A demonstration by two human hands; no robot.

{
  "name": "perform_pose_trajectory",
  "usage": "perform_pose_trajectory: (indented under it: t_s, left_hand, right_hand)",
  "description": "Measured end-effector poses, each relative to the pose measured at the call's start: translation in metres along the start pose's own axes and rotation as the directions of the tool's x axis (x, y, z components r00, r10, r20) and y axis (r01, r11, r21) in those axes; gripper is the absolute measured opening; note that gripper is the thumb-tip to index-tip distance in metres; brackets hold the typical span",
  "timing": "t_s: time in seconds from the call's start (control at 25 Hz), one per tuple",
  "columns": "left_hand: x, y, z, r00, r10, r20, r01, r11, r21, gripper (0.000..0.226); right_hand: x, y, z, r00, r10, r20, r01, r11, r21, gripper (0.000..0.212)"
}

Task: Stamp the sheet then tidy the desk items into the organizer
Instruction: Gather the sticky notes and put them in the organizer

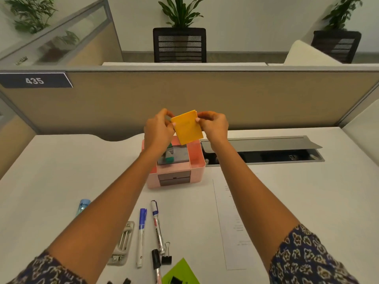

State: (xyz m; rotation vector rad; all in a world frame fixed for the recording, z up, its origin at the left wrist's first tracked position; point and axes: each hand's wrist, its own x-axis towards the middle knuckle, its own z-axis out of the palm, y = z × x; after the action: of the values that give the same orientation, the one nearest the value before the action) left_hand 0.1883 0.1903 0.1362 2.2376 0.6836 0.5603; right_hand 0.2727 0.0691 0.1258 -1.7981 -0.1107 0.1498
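A dark nameplate (34,80) on the partition (184,99) reads "435".

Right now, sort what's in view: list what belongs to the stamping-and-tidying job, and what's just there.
Part of the job:
orange sticky pad, held by left hand and right hand
pink organizer
sheet
two markers
binder clip
stapler
green pad

Just there:
potted plants
black chairs
number plate 435
cable tray

I cannot read the sheet (233,222) print, too small. My left forearm hides part of the organizer (174,171); the green note (180,273) is cut off at bottom edge.
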Motion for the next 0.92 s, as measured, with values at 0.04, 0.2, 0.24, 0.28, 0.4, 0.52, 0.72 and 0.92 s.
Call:
perform_pose_trajectory:
  t_s: [0.04,0.2,0.24,0.28,0.4,0.52,0.72,0.92]
  left_hand:
    - [0.007,-0.001,0.002,1.000,0.027,-0.008,-0.026,0.999,0.037,0.018]
    - [0.030,-0.011,0.013,0.998,0.066,0.006,-0.066,0.993,0.101,0.018]
    - [0.035,-0.015,0.015,0.998,0.056,0.023,-0.059,0.991,0.119,0.018]
    - [0.038,-0.020,0.018,0.998,0.044,0.047,-0.050,0.988,0.147,0.019]
    - [0.043,-0.031,0.025,0.992,0.001,0.122,-0.030,0.972,0.234,0.021]
    - [0.046,-0.037,0.029,0.980,-0.038,0.195,-0.025,0.949,0.313,0.019]
    - [0.052,-0.040,0.033,0.963,-0.039,0.268,-0.073,0.915,0.397,0.017]
    - [0.053,-0.040,0.038,0.961,0.007,0.277,-0.152,0.849,0.507,0.016]
  right_hand:
    - [0.007,0.003,0.003,1.000,-0.007,0.006,0.007,1.000,-0.016,0.019]
    - [0.025,0.019,0.014,0.999,-0.016,0.038,0.019,0.997,-0.073,0.018]
    - [0.027,0.021,0.016,0.999,-0.017,0.049,0.023,0.994,-0.105,0.019]
    - [0.029,0.025,0.018,0.998,-0.023,0.065,0.032,0.989,-0.147,0.021]
    - [0.030,0.038,0.021,0.986,-0.094,0.136,0.129,0.949,-0.287,0.028]
    - [0.033,0.047,0.025,0.965,-0.167,0.203,0.245,0.852,-0.462,0.019]
    - [0.036,0.052,0.029,0.951,-0.178,0.254,0.303,0.709,-0.637,0.020]
    - [0.035,0.054,0.034,0.942,-0.195,0.275,0.336,0.614,-0.715,0.017]
